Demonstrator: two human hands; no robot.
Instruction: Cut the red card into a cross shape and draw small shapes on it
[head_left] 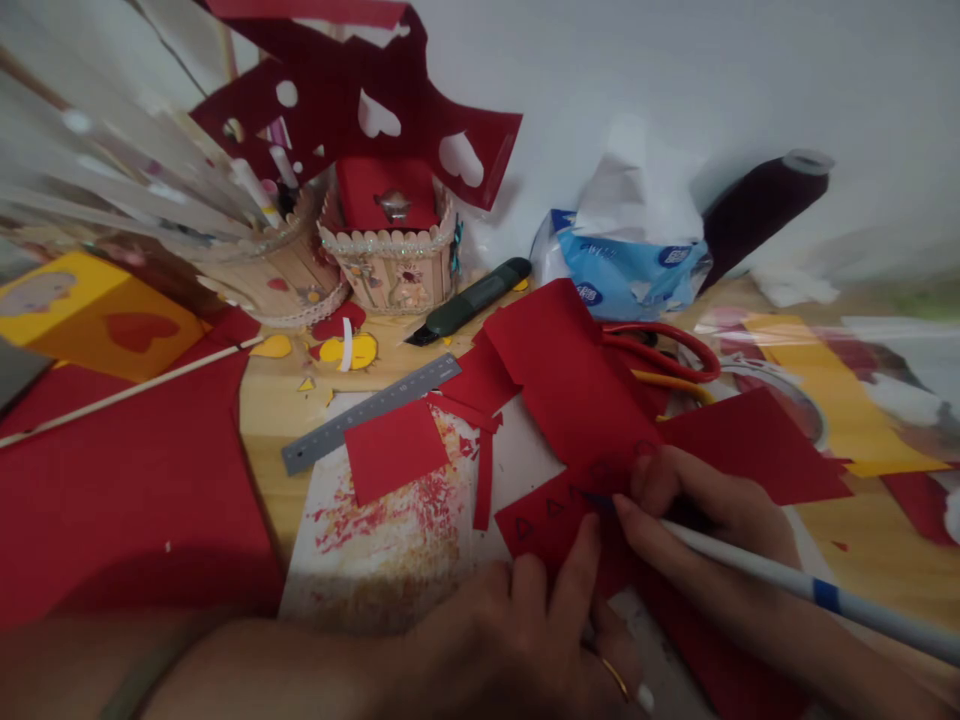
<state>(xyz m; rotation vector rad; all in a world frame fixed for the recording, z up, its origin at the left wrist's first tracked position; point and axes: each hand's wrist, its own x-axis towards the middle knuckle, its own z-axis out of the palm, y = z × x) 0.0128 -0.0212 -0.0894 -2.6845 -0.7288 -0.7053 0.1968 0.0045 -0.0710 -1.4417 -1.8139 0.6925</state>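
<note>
My right hand (697, 520) is closed around a white marker pen (757, 562) with a blue band. Its blue tip touches a strip of folded red paper (525, 555), where a row of small dark triangles is drawn. My left hand (525, 620) presses on the same paper, fingers spread, one fingertip just below the pen tip. Part of this paper is hidden under both hands. The upper part of the red paper (562, 370) rises away towards the tissue pack. A smeared white work sheet (405, 560) lies beneath.
A grey ruler (367, 412), a red paper square (394, 450) and a dark green utility knife (472, 302) lie to the left. Decorated stick pots (394, 265) stand behind, beside a blue tissue pack (637, 265). Red-and-orange-handled scissors (686, 350) lie partly under paper.
</note>
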